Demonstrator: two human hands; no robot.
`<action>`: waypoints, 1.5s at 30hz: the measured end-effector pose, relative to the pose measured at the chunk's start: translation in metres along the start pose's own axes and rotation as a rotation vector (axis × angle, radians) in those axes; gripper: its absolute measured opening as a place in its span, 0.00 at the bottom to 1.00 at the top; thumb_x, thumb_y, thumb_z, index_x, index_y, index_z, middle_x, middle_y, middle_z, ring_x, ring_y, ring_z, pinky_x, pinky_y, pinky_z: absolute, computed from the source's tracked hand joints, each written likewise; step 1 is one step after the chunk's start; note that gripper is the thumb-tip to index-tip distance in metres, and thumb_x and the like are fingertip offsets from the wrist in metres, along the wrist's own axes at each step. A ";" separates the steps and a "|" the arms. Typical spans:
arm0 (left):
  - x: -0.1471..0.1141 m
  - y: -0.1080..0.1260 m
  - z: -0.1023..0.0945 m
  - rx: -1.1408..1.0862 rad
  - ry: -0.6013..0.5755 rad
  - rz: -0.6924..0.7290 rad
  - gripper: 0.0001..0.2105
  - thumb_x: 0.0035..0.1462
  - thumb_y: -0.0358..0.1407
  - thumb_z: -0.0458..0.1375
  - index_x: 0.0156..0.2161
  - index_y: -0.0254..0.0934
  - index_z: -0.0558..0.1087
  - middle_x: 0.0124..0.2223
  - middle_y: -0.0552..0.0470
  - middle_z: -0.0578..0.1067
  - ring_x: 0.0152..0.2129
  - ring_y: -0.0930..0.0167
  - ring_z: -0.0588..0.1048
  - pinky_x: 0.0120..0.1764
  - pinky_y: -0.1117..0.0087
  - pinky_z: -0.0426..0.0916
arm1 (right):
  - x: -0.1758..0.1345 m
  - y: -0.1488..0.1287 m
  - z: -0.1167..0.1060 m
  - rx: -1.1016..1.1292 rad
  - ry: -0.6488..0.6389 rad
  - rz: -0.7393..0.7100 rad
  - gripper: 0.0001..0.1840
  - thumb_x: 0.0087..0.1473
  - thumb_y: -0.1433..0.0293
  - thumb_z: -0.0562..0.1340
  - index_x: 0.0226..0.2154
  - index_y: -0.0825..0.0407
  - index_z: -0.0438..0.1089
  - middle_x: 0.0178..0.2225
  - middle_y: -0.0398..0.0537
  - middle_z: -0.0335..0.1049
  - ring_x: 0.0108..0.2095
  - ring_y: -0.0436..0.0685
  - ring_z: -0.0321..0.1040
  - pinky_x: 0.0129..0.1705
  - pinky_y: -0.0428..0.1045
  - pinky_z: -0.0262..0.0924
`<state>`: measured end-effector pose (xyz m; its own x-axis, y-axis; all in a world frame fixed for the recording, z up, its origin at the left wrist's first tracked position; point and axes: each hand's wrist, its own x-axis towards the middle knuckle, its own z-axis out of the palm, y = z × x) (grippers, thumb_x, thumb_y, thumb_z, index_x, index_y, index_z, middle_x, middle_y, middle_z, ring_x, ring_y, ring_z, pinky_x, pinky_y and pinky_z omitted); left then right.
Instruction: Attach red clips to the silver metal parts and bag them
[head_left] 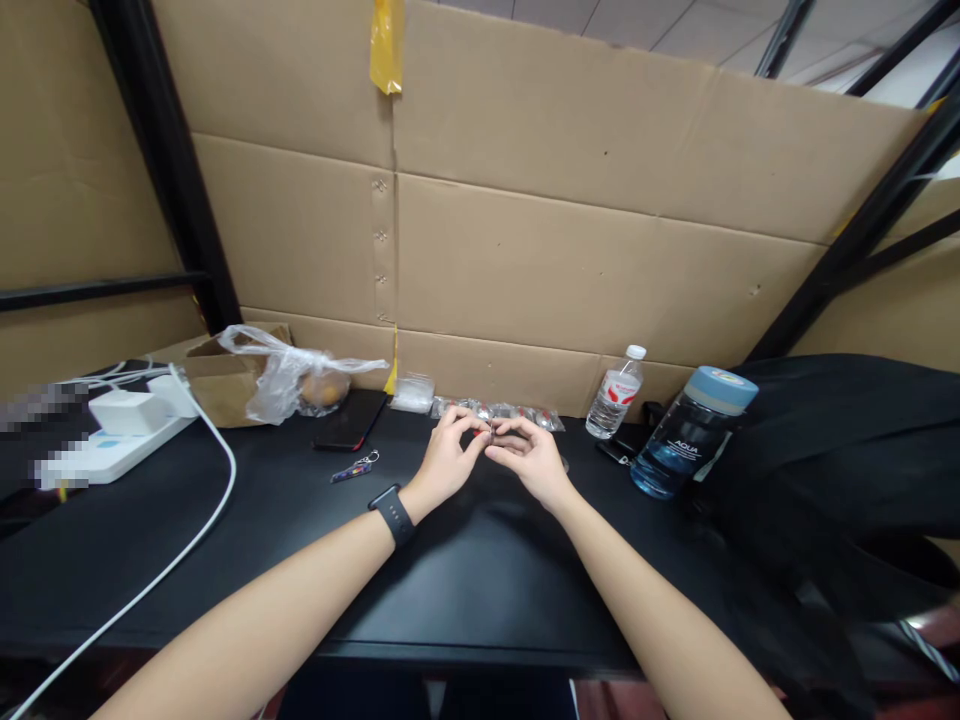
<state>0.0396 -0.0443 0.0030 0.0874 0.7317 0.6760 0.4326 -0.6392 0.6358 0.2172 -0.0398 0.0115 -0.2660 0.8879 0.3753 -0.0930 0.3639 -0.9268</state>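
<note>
My left hand (452,452) and my right hand (529,458) meet above the black table, thumbs and forefingers pinched together. Between their fingertips is a small, thin, shiny piece with a hint of red; the fingers cover most of it, and its kind cannot be made out. Just behind the fingers lies a row of small clear packets (546,418) with shiny, partly red contents. To the left of my left hand, a dark patterned keychain (351,472) with a metal ring rests flat on the table.
A black phone (346,420), a knotted plastic bag (281,385) and a white power strip (112,450) are on the left. A clear water bottle (615,395) and a blue-lidded bottle (686,440) stand at the right, beside black fabric (847,470). Cardboard (525,250) walls the back.
</note>
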 end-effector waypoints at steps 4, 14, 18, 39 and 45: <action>-0.002 -0.002 0.002 0.017 -0.008 -0.026 0.04 0.62 0.34 0.58 0.37 0.40 0.76 0.43 0.50 0.71 0.43 0.67 0.73 0.51 0.65 0.67 | -0.002 0.000 0.001 -0.032 -0.004 0.000 0.21 0.41 0.63 0.76 0.36 0.50 0.70 0.52 0.52 0.72 0.44 0.61 0.78 0.50 0.56 0.73; 0.000 0.008 -0.007 0.118 -0.019 -0.021 0.04 0.62 0.36 0.59 0.38 0.41 0.77 0.43 0.49 0.72 0.47 0.65 0.72 0.52 0.61 0.66 | -0.001 -0.008 -0.003 -0.279 -0.035 -0.071 0.15 0.56 0.56 0.67 0.35 0.50 0.72 0.52 0.53 0.69 0.46 0.59 0.74 0.44 0.52 0.71; -0.001 0.005 -0.004 0.086 -0.029 -0.030 0.04 0.61 0.35 0.59 0.38 0.41 0.77 0.43 0.49 0.71 0.46 0.65 0.72 0.51 0.62 0.66 | 0.000 -0.017 -0.010 -0.575 -0.063 -0.205 0.12 0.61 0.58 0.61 0.35 0.49 0.74 0.53 0.54 0.64 0.49 0.60 0.70 0.41 0.51 0.69; 0.003 -0.009 -0.020 0.312 -0.402 0.014 0.14 0.58 0.36 0.58 0.50 0.47 0.74 0.51 0.48 0.74 0.52 0.59 0.69 0.52 0.55 0.63 | 0.006 -0.007 -0.037 -0.891 -0.197 -0.197 0.05 0.57 0.71 0.61 0.29 0.51 0.71 0.52 0.54 0.63 0.58 0.63 0.60 0.58 0.59 0.58; 0.010 -0.012 -0.045 0.455 -0.561 0.088 0.03 0.46 0.35 0.68 0.27 0.43 0.78 0.36 0.50 0.74 0.42 0.61 0.70 0.48 0.60 0.61 | 0.010 -0.007 -0.060 -1.006 -0.264 -0.127 0.04 0.59 0.69 0.62 0.34 0.51 0.72 0.47 0.54 0.66 0.54 0.62 0.64 0.59 0.58 0.56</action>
<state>-0.0055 -0.0406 0.0189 0.5330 0.7714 0.3476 0.7225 -0.6288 0.2875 0.2726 -0.0167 0.0221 -0.5223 0.7814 0.3415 0.6741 0.6236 -0.3959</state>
